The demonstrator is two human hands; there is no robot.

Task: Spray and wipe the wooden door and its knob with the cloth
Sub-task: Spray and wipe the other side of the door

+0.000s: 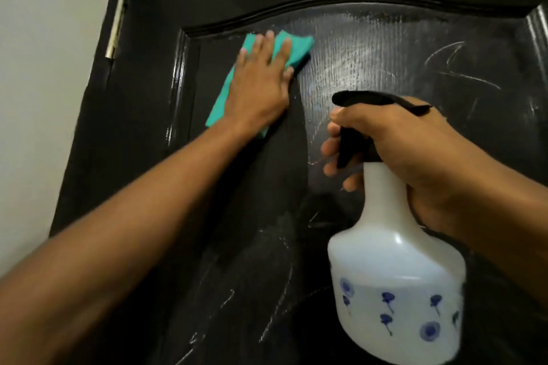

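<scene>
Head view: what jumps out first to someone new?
The teal cloth, pressed flat by the left hand against the upper left of the dark door panel, stands out most. Next is the white spray bottle with blue flower prints at lower right, the right hand gripping its black trigger head. Pale streaks mark the panel.

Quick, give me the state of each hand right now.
Left hand: open, fingers straight, pressing the green cloth flat on the door.
Right hand: closed around the neck of the spray bottle, fingers at its black trigger.
</scene>
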